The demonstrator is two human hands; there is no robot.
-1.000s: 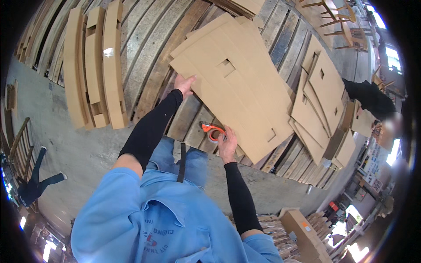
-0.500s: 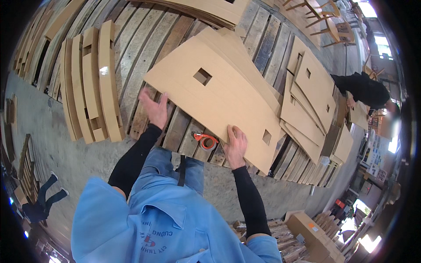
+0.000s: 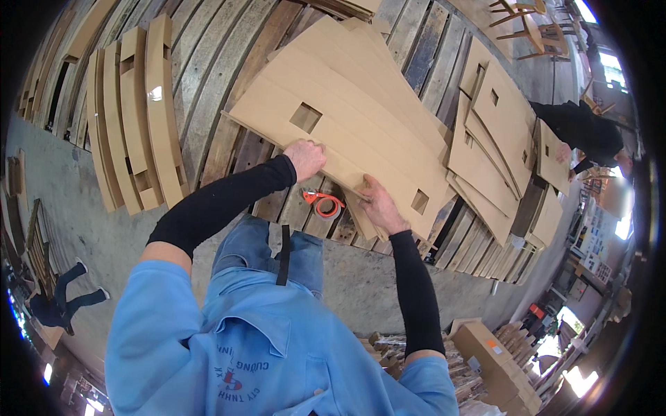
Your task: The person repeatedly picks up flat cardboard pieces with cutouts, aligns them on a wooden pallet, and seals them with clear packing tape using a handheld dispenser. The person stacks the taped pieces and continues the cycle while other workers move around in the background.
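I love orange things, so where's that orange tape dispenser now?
In the head view, the orange tape dispenser is near the middle, on the wooden slats, below the left hand and just left of the right hand.

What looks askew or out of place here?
The cardboard sheets in the middle lie fanned out, their edges not squared; the cardboard pile to their right is splayed too. Nothing looks spilled or damaged.

The left hand [image 3: 306,159] touches a cardboard sheet's [image 3: 361,149] near edge, which the right hand [image 3: 382,206] grips.
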